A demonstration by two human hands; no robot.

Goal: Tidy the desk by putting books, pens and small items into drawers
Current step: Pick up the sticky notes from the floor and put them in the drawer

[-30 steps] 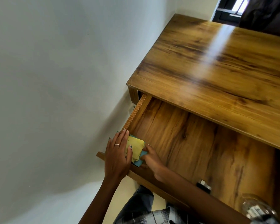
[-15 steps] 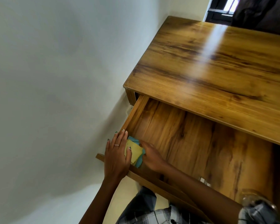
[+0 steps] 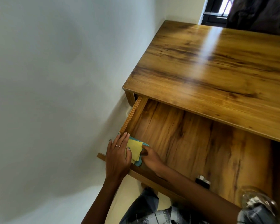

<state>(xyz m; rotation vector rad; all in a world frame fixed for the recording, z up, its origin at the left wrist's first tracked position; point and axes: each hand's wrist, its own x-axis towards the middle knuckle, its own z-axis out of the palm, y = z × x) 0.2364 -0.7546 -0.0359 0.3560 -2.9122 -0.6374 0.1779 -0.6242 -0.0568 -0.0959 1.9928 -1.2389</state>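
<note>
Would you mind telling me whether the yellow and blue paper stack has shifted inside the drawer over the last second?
No. The paper stack sits in the same near-left corner of the drawer, with the left hand and right hand on it as before.

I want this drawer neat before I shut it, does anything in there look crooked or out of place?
Slightly. In the drawer's front left corner, the yellow papers sit skewed on the blue ones, edges unaligned. Your left hand and right hand are both touching the stack. Nothing looks spilled or damaged.
</note>
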